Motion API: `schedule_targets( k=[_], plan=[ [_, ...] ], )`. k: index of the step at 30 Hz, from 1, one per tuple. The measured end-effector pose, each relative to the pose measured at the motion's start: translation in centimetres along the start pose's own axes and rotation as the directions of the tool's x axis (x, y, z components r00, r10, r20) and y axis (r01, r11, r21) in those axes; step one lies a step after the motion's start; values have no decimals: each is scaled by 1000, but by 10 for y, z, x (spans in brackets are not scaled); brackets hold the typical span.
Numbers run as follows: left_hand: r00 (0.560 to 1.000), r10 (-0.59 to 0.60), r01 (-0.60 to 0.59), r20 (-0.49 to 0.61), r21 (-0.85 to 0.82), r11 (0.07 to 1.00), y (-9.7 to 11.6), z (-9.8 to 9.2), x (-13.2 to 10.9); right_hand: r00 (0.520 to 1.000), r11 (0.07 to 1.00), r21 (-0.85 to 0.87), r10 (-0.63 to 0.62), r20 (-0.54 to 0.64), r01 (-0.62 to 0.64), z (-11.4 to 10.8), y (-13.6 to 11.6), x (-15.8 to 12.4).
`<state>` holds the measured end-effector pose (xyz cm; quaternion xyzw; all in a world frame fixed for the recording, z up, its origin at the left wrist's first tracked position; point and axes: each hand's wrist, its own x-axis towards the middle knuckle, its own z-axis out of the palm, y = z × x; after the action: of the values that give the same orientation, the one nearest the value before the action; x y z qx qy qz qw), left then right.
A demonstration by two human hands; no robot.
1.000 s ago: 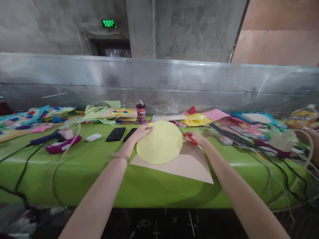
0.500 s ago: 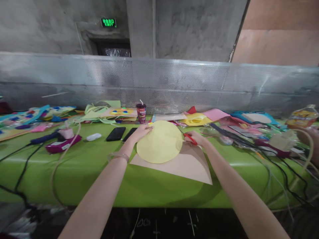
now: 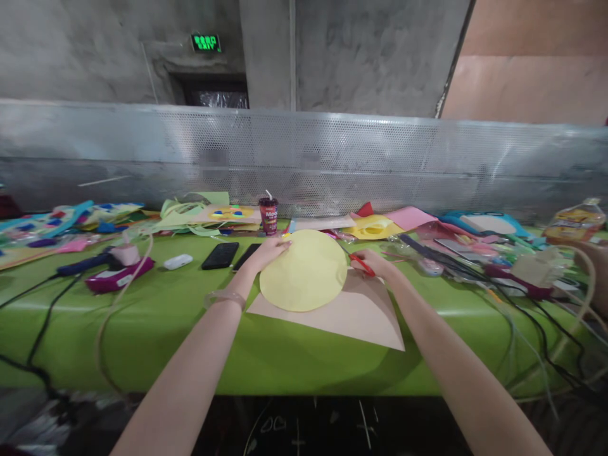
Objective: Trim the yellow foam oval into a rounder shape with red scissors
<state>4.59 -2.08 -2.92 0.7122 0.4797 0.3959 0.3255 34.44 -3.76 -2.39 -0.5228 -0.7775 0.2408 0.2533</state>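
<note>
A round piece of pale yellow paper (image 3: 303, 272) is tilted up in front of me. My left hand (image 3: 272, 251) is closed on its upper left edge. In my right hand (image 3: 373, 261) are scissors with red handles (image 3: 363, 266), gripped at the disc's right edge; their blades are mostly hidden there. Beneath the disc a light pinkish-beige sheet (image 3: 361, 310) lies on the green table cover (image 3: 199, 342), one corner over the front edge.
Two black phones (image 3: 221, 256) and a white case (image 3: 178, 261) lie left. A cup with a straw (image 3: 268, 216) stands behind. Coloured paper scraps (image 3: 375, 226) line the back. Glue guns with cables (image 3: 85, 263) flank both sides; a bottle (image 3: 576, 220) and another person's hand (image 3: 593, 266) are far right.
Almost nothing differs. Both hands, the yellow disc and the scissors keep nearly the same places; the whole view has shifted very slightly.
</note>
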Motion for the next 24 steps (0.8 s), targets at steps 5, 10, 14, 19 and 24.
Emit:
schedule_targets(
  k=[5, 10, 14, 19, 24],
  plan=[
    [1000, -21, 21, -18, 26, 999, 5, 0, -3, 1000, 1000, 1, 6, 4, -6, 0, 0, 1],
    [999, -33, 34, -29, 22, 999, 9, 1, -6, 1000, 1000, -15, -15, -10, 15, 0, 3, 2],
    [999, -30, 30, -35, 6, 1000, 10, 1, -7, 999, 998, -56, -32, -19, 31, 0, 5, 4],
    [998, -52, 52, -32, -3, 999, 8, 1, -5, 998, 992, -116, -53, -38, 48, -1, 3, 3],
    [999, -45, 44, -3, -19, 999, 4, 0, -3, 998, 990, -130, -59, -26, 55, -2, 2, 3]
  ],
)
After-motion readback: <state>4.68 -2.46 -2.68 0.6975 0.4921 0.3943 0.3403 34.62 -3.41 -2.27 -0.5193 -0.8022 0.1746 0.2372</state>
